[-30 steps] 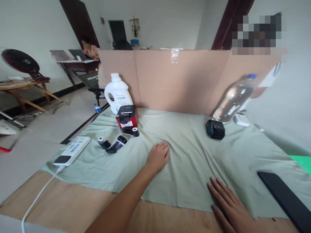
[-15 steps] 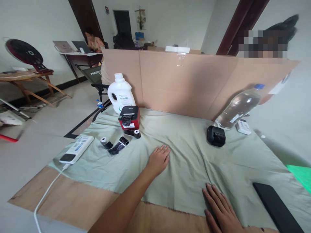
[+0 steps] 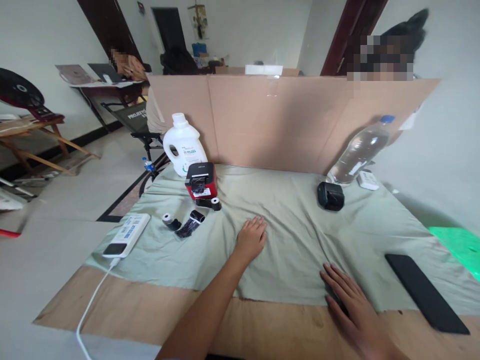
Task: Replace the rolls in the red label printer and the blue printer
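Rumpled cloth (image 3: 292, 240) lay mid-frame under the palm-down, empty left hand (image 3: 252, 238) and right hand (image 3: 348, 297); dragging it could have toppled the upper-right bottle (image 3: 358, 152).

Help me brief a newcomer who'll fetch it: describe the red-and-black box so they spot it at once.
A cardboard panel stands along the far side of the green cloth. Near its left end is a white jug, with the box just in front. Its red sides set it apart from the jug and the small rolls.
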Action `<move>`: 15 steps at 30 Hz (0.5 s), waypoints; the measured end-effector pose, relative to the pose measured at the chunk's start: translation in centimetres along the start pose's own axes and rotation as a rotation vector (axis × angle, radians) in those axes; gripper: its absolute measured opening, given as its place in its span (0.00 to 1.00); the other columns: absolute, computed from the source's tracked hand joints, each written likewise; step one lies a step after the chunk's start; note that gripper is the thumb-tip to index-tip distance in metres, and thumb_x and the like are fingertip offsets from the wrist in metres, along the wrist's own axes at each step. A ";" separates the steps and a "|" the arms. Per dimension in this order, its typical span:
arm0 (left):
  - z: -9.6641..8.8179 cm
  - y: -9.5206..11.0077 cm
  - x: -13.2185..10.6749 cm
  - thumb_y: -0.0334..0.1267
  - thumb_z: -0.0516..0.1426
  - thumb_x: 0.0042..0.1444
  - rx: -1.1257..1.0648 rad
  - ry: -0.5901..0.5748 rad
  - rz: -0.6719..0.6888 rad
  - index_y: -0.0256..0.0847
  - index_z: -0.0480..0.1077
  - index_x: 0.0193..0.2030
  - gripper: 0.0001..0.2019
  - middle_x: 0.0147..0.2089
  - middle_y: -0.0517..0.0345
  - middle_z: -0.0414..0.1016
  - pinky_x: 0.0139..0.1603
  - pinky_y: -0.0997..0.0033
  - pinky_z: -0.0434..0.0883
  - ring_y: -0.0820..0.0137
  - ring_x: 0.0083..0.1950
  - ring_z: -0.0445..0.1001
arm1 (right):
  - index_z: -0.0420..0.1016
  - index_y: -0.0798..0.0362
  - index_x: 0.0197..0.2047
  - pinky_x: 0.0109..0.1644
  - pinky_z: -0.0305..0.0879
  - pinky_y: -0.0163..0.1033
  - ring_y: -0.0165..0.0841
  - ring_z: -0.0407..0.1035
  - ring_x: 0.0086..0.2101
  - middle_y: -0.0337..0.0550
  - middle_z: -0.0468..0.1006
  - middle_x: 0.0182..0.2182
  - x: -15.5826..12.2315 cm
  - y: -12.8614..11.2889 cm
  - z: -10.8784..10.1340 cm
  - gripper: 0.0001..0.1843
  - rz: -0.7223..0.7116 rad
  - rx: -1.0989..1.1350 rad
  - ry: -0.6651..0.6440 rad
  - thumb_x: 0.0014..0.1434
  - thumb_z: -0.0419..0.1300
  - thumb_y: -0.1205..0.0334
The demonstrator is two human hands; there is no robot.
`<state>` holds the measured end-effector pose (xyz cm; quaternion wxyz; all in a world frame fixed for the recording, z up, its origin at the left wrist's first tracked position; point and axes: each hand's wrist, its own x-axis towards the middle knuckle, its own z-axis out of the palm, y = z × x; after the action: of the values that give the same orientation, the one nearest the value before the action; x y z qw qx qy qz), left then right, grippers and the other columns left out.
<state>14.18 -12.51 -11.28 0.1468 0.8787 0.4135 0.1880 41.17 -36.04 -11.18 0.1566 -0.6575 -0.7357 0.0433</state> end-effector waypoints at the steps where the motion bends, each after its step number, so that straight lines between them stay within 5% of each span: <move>1: 0.1 0.0 0.0 0.36 0.49 0.66 0.006 0.004 0.003 0.41 0.69 0.63 0.21 0.70 0.53 0.64 0.74 0.51 0.56 0.60 0.73 0.60 | 0.60 0.46 0.71 0.68 0.60 0.63 0.49 0.52 0.69 0.45 0.59 0.70 0.1 -0.1 -0.1 0.30 0.005 0.015 0.001 0.68 0.54 0.53; 7: 0.1 0.3 -0.1 0.35 0.49 0.66 0.057 0.003 0.013 0.41 0.68 0.64 0.21 0.71 0.51 0.63 0.73 0.50 0.55 0.59 0.73 0.59 | 0.59 0.50 0.71 0.69 0.58 0.60 0.46 0.54 0.69 0.49 0.62 0.69 -0.3 -0.2 0.2 0.30 -0.010 0.043 0.063 0.68 0.53 0.54; 10: 0.2 0.2 -0.2 0.34 0.47 0.66 0.066 -0.008 0.030 0.39 0.67 0.65 0.22 0.72 0.50 0.62 0.74 0.50 0.54 0.60 0.74 0.58 | 0.67 0.52 0.65 0.65 0.62 0.58 0.47 0.63 0.64 0.53 0.71 0.62 0.4 0.3 -0.1 0.26 -0.036 -0.001 0.081 0.67 0.53 0.54; 13: 0.3 0.2 -0.4 0.33 0.46 0.67 0.071 -0.020 0.032 0.38 0.66 0.66 0.23 0.72 0.49 0.61 0.74 0.50 0.54 0.60 0.74 0.57 | 0.73 0.54 0.55 0.60 0.66 0.56 0.48 0.70 0.54 0.56 0.78 0.52 4.0 1.8 -1.1 0.21 0.006 -0.017 0.184 0.65 0.53 0.52; 15: 0.3 0.2 -0.6 0.33 0.46 0.67 0.081 -0.026 0.028 0.37 0.65 0.66 0.23 0.73 0.49 0.60 0.74 0.51 0.54 0.60 0.74 0.57 | 0.69 0.57 0.59 0.63 0.62 0.55 0.50 0.66 0.58 0.61 0.72 0.57 8.1 3.3 -1.9 0.26 0.163 -0.001 0.378 0.64 0.54 0.49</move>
<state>14.08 -13.14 -11.62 0.1139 0.8919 0.4067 0.1617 44.20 -27.96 -8.85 0.2875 -0.7112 -0.6378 -0.0686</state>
